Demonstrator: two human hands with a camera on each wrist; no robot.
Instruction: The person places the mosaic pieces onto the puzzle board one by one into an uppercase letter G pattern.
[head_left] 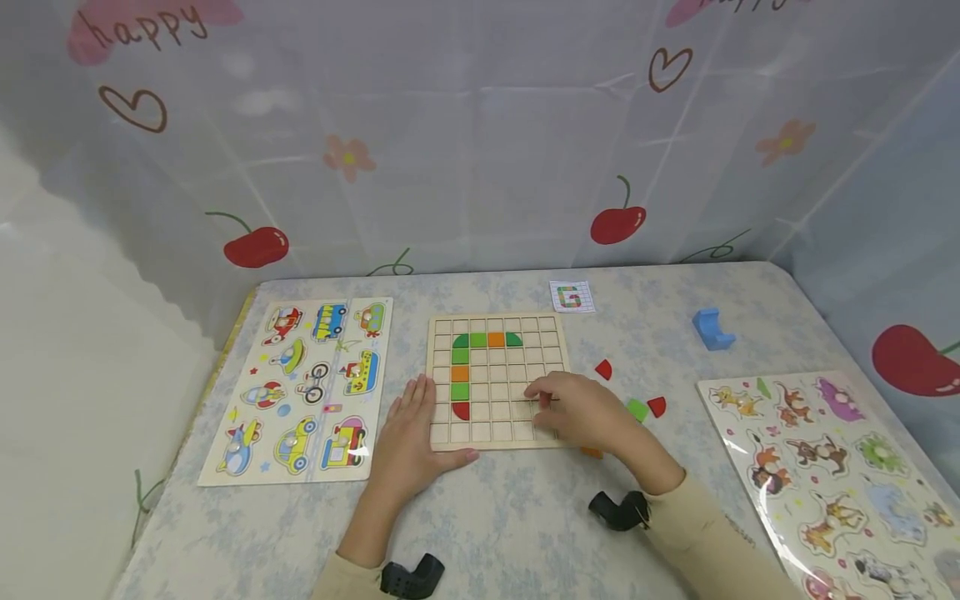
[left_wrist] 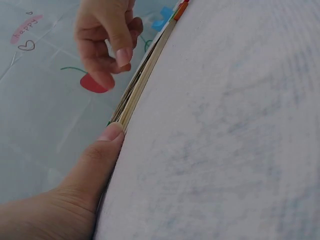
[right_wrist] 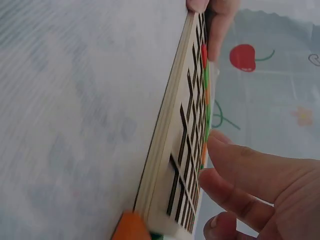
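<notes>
A square wooden grid board (head_left: 498, 431) lies on the table. Along its upper row sit green and orange pieces, such as an orange square (head_left: 496, 339); more run down the left column to a red quarter-round piece (head_left: 461, 411). My left hand (head_left: 408, 442) rests at the board's left side, fingers straight, thumb touching the front edge. Over the board's right part hovers my right hand (head_left: 577, 408), fingers loosely bent, thumb and index finger apart; no piece shows between them in the right wrist view. Near it lie a green square (head_left: 637, 409), red quarter-rounds (head_left: 603, 369) and an orange piece (head_left: 592, 452).
A small card (head_left: 572, 297) with a coloured G-shaped pattern lies behind the board. On the left is a vehicle picture puzzle (head_left: 300, 392), on the right an animal puzzle (head_left: 832, 475). A blue plastic block (head_left: 711, 330) stands at the back right.
</notes>
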